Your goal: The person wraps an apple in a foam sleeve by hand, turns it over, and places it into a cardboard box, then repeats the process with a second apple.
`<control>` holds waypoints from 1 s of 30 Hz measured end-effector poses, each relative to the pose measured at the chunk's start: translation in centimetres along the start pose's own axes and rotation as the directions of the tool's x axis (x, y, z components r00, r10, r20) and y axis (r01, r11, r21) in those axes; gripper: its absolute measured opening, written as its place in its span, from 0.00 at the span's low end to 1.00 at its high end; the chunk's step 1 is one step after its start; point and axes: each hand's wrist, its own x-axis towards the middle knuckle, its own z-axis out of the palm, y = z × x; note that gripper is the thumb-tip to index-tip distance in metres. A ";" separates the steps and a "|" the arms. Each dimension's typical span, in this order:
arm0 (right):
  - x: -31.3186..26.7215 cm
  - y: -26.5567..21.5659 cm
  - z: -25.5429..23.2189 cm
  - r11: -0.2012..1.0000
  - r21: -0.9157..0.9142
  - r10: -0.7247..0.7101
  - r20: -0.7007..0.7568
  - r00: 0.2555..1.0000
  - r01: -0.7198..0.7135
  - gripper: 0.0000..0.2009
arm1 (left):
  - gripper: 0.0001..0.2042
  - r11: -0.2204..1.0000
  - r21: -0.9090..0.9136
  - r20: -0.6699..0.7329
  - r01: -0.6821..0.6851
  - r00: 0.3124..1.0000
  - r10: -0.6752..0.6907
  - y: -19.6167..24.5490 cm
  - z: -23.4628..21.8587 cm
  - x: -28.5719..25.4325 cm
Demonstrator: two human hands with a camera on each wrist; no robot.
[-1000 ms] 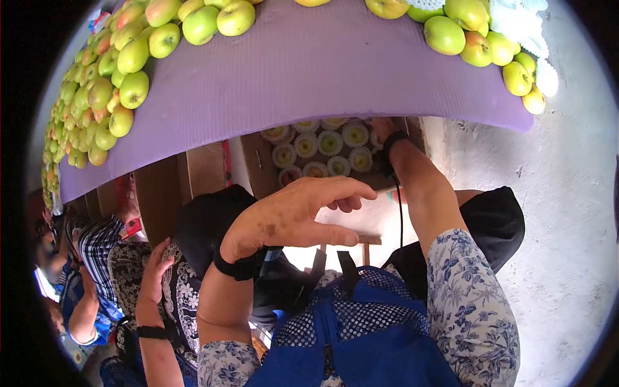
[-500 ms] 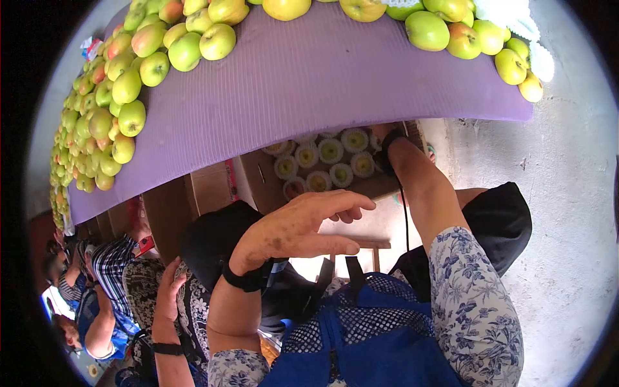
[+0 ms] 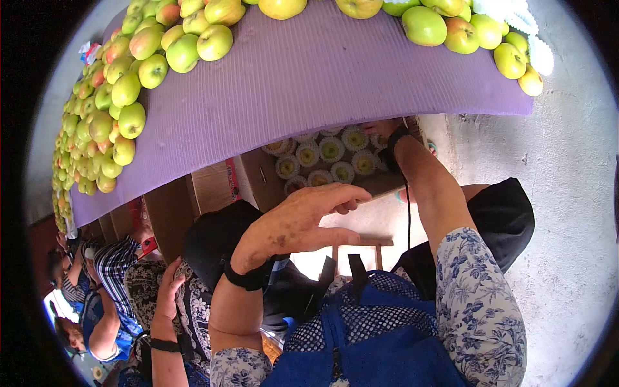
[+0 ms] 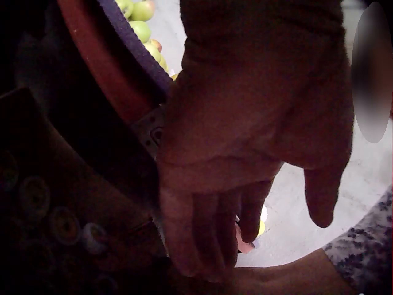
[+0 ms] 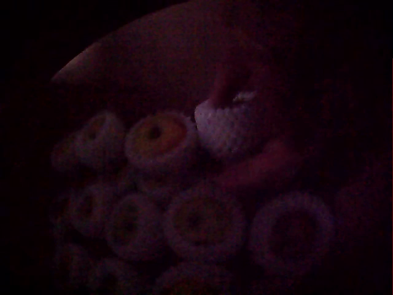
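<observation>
Your left hand hangs in the air over your lap, in front of the carton's near edge. Its fingers are relaxed and slightly bent, the thumb stands apart from them, and nothing is in its grasp.

Your right hand reaches under the edge of a purple ribbed sheet and into a cardboard carton. The right wrist view is very dark, but it shows your fingers grasping a white foam net, one finger at its upper rim and another along its lower side. What sits inside that net is too dim to tell. It is at the end of a row, just beside a yellow and reddish netted apple. More netted apples fill the carton in close rows, each with a foam collar round it.

On top of the purple sheet, a large heap of loose apples, green and yellow with red blushes, spreads along the left. A smaller group of apples lies at the upper right, with white foam netting beside it.

You wear a blue vest over flowered sleeves. To your right is a pale wall. To your left, a neighbour's hand is raised near patterned clothing.
</observation>
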 end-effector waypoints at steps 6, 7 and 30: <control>-0.1 -0.4 -1.1 0.961 0.273 -0.033 -0.049 0.998 0.045 0.28 | 0.28 1.000 0.019 -0.027 0.003 1.000 -0.003 -0.2 0.0 0.0; 1.2 3.1 -3.0 0.915 0.398 -0.085 0.033 0.996 0.065 0.30 | 0.28 1.000 0.024 -0.030 -0.002 1.000 0.003 -0.3 0.0 -0.1; -15.6 -15.7 14.7 0.443 -0.895 0.003 -0.052 0.999 -0.048 0.18 | 0.23 0.999 -0.023 -0.154 0.039 0.987 -0.042 0.8 -2.2 -1.4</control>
